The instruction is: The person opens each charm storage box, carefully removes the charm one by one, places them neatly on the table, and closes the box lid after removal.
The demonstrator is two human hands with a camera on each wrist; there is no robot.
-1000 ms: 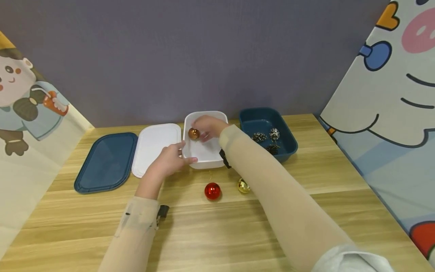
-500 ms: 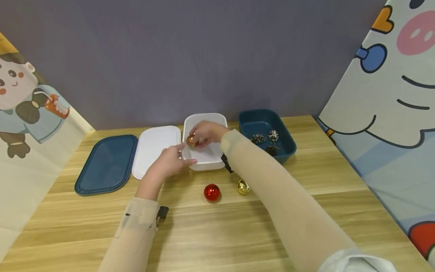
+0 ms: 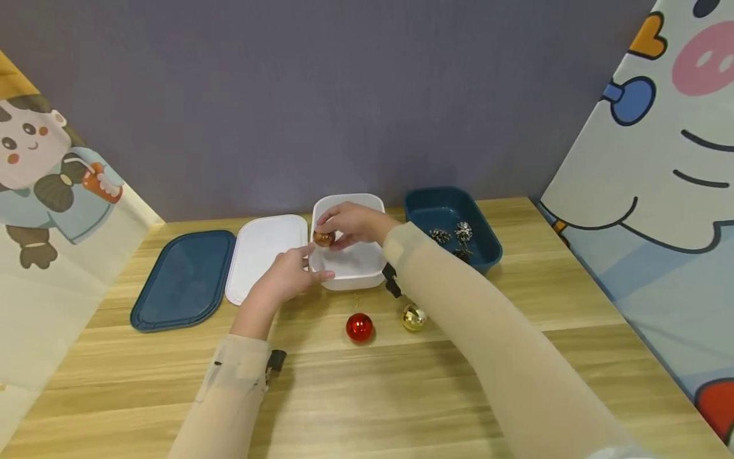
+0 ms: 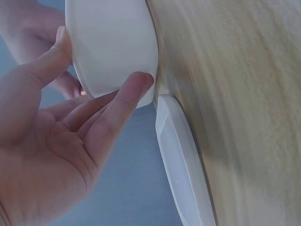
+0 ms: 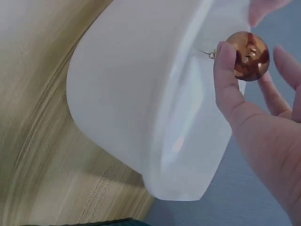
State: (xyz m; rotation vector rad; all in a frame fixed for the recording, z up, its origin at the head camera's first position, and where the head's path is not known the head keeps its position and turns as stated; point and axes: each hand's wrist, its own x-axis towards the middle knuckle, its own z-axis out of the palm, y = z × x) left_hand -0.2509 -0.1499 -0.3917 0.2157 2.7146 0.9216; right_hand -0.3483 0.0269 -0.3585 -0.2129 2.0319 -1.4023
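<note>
A white plastic box [image 3: 358, 278] stands at the back of the table. My left hand [image 3: 287, 274] grips its near left corner; in the left wrist view, the thumb lies at the rim and the fingers [image 4: 115, 115] lie against the outer wall. Inside the box, by its left wall, my right hand [image 3: 355, 224] holds a copper-coloured Christmas bauble [image 3: 323, 239]. The right wrist view shows the thumb pressed to the shiny bauble [image 5: 251, 56], beside its small hanging loop. A red bauble [image 3: 359, 327] and a gold bauble [image 3: 413, 317] rest on the table in front.
Right of the white box stands a dark blue box [image 3: 487, 245] with several pinecones [image 3: 463, 231]. On the left lie a white lid [image 3: 266, 239] and a dark blue lid [image 3: 183, 280]. A grey wall [image 3: 275, 108] closes off the table's back edge.
My right hand has shifted slightly within the white box, and the copper bauble has come down nearer the left wall. The left hand keeps its place on the box.
</note>
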